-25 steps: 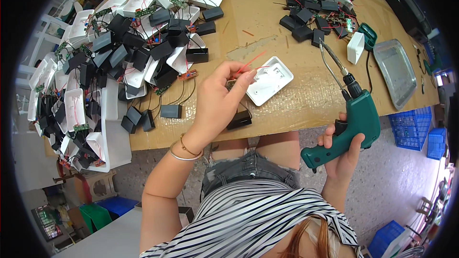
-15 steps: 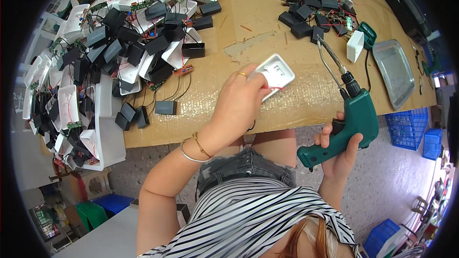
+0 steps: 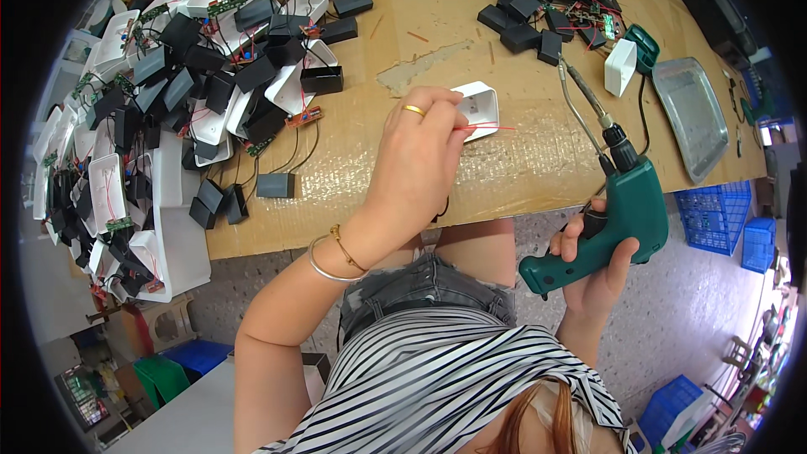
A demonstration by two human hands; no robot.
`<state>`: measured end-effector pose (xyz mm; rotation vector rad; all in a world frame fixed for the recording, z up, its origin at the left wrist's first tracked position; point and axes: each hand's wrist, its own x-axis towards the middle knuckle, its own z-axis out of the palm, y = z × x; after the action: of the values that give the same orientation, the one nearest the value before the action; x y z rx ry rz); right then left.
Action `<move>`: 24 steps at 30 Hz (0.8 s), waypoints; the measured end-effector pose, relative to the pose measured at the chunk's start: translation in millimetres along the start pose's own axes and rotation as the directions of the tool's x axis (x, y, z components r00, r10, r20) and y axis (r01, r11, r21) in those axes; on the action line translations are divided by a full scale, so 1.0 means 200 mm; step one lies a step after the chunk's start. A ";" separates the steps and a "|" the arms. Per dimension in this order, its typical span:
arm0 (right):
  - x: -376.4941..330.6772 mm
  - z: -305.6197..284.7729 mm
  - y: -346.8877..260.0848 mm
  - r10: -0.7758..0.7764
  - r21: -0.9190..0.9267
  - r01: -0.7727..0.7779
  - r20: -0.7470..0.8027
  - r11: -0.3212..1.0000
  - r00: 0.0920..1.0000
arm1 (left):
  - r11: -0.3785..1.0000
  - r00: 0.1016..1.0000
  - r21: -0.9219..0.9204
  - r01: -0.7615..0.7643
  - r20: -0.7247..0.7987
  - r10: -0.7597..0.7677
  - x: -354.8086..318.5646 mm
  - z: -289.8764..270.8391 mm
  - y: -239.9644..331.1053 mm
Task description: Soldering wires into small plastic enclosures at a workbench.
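Observation:
My left hand [image 3: 418, 161] hovers over the cardboard-covered table [image 3: 521, 164] and pinches a thin red wire [image 3: 492, 127]. The wire lies across a small white plastic case [image 3: 479, 107] right under my fingers. My right hand [image 3: 598, 273] grips the handle of a green soldering gun [image 3: 618, 214] just off the table's near edge. Its long metal tip [image 3: 576, 88] points away from me, to the right of the white case.
A big heap of black and white cases with circuit boards [image 3: 185, 92] covers the left of the table. More black cases [image 3: 546, 8] lie at the far right, beside a white box [image 3: 620, 67] and a metal tray [image 3: 691, 115]. Blue crates [image 3: 727, 223] stand on the floor.
My left hand has come down from mid-air onto the white case with the red wire. The view has shifted, and the soldering gun has stayed in my right hand.

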<state>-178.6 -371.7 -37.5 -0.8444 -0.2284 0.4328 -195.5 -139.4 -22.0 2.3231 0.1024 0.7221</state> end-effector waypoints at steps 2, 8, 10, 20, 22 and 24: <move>-0.02 -0.01 0.01 0.006 -0.013 -0.006 0.001 1.000 1.000 | 1.000 1.000 0.005 0.003 -0.016 -0.003 0.00 0.01 -0.01; -0.10 0.00 0.06 -0.054 -0.359 -0.001 -0.144 0.934 0.988 | 0.989 0.998 0.141 -0.041 -0.050 0.048 0.01 0.03 -0.02; -0.13 0.01 0.06 -0.046 -0.345 -0.014 -0.164 0.939 0.985 | 0.973 0.994 0.216 -0.077 -0.065 0.093 0.02 0.04 -0.03; -0.14 0.10 0.10 -0.027 -0.534 -0.077 -0.185 0.842 0.982 | 0.956 0.992 0.269 -0.118 -0.009 0.125 -0.01 0.02 -0.02; -0.14 0.12 0.11 -0.037 -0.570 -0.100 -0.223 0.816 0.974 | 0.953 0.993 0.279 -0.119 0.032 0.114 -0.01 0.02 -0.03; -0.13 0.12 0.12 -0.039 -0.568 -0.094 -0.218 0.818 0.975 | 0.942 0.989 0.300 -0.149 0.033 0.146 -0.02 0.03 -0.03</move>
<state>-216.4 -353.7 -40.8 -1.4898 -0.1396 0.2906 -194.8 -138.6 -30.9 2.6485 0.0352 0.8158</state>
